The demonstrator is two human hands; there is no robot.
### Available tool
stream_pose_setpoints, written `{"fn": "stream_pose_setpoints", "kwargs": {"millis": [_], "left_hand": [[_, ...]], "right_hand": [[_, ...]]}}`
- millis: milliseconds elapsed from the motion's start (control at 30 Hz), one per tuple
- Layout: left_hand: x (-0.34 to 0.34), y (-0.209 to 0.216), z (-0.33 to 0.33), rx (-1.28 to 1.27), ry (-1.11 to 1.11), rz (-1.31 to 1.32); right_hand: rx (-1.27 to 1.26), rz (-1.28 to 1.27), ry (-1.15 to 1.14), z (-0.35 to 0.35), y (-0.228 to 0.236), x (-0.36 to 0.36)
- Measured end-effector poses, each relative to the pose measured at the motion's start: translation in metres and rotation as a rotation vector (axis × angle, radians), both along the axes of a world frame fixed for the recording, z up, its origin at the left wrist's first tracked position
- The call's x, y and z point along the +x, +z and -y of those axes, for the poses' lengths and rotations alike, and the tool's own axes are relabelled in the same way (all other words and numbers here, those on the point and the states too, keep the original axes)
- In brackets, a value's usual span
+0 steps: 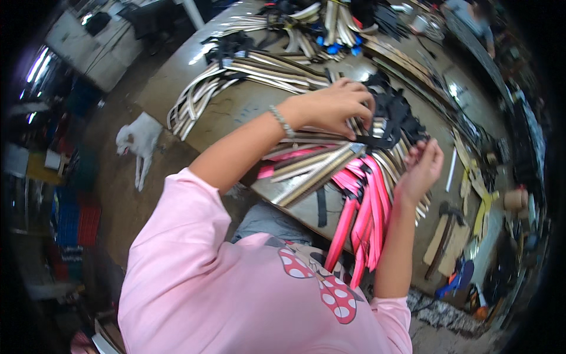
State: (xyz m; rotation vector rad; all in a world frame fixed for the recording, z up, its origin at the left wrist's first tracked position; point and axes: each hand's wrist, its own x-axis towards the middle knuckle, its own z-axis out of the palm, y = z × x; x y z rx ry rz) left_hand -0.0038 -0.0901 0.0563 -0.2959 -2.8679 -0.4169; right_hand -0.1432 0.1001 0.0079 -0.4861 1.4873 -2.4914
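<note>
White dog (139, 141) lies on floor, left of frame; striped straps (236, 74) fan over the table (177, 65) above centre. Left hand (336, 106), fingers curled, presses down on black straps (392, 115) at centre-right. Right hand (421, 168), fingers bent, pinches a black strap end just beside the pink straps (365, 200) hanging off the table edge.

The pink straps (365, 194) looked like smooth, slightly glossy woven webbing, and the beige straps (312, 168) beside them seemed duller cloth. The black straps (392, 115) appeared matt fabric. The worktable (236, 106) was a worn, faintly shiny surface, possibly metal. The bracelet (282, 122) gleamed like metal.
</note>
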Motion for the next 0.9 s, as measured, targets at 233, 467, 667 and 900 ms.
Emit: {"fn": "stream_pose_setpoints", "kwargs": {"millis": [233, 467, 667, 900], "left_hand": [[0.025, 0.056, 0.022, 0.279, 0.204, -0.529], [0.116, 0.076, 0.104, -0.352, 1.271, -0.246], [0.036, -0.029, -0.035, 0.301, 0.547, -0.391], [0.003, -0.043, -0.08, 0.357, 0.633, -0.219]], "right_hand": [[-0.039, 0.107, -0.033, -0.008, 0.003, -0.005], [-0.013, 0.152, 0.048, -0.001, -0.013, -0.004], [0.075, 0.058, 0.058, 0.003, -0.02, 0.007], [0.227, -0.04, 0.204, 0.006, -0.017, 0.019]]}}
